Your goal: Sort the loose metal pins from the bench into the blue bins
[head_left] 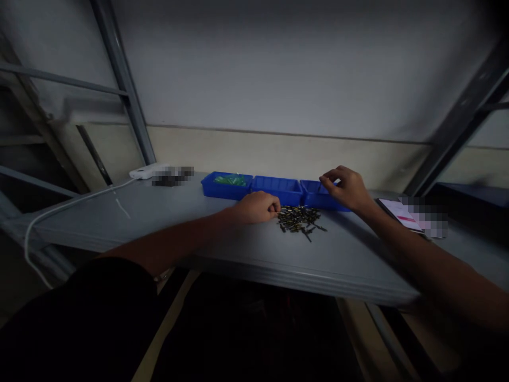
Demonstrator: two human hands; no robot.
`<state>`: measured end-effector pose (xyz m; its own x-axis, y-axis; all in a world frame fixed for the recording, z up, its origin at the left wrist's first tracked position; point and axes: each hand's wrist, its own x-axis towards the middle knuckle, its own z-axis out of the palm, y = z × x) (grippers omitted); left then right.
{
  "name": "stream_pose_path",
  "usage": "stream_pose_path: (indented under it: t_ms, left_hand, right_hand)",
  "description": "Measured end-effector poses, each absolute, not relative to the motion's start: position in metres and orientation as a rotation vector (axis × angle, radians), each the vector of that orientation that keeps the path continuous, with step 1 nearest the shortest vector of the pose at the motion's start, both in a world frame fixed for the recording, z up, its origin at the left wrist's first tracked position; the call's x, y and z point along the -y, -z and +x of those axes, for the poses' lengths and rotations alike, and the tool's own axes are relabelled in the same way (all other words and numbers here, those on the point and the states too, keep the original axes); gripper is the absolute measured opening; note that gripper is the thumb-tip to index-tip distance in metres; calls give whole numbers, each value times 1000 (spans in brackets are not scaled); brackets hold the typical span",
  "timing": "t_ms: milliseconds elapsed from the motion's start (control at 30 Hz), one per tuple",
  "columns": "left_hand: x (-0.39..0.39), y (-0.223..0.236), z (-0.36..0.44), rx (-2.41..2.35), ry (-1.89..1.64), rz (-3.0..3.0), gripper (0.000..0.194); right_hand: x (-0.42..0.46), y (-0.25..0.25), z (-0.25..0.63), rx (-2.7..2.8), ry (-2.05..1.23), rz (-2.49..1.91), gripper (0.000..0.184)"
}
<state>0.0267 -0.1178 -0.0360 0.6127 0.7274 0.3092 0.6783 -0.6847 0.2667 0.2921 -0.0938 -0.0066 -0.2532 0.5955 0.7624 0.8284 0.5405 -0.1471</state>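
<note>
A pile of several small dark and brass-coloured metal parts (300,218) lies on the grey table (207,239). My left hand (256,207) rests on the table at the pile's left edge, fingers curled closed; what they pinch is too small to make out. My right hand (347,187) hovers over the right blue bin (318,195), fingertips pinched together above it. Whether they hold a part is hidden. Three blue bins stand in a row behind the pile: the left one (226,185) holds green pieces, the middle one (276,189) looks bare.
A white power strip (146,171) with its cable (59,209) lies at the back left, beside a blurred dark object (172,176). A paper with pink marks (401,212) lies at the right. Metal shelf struts (123,79) frame both sides; a wall stands behind.
</note>
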Motion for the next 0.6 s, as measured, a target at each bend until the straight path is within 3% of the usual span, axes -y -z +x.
stream_pose_path:
  t_ms: [600]
  left_hand:
    - [120,35,27,-1272,-575,2702,19]
  right_hand:
    - [97,6,289,1977,372,-1157,26]
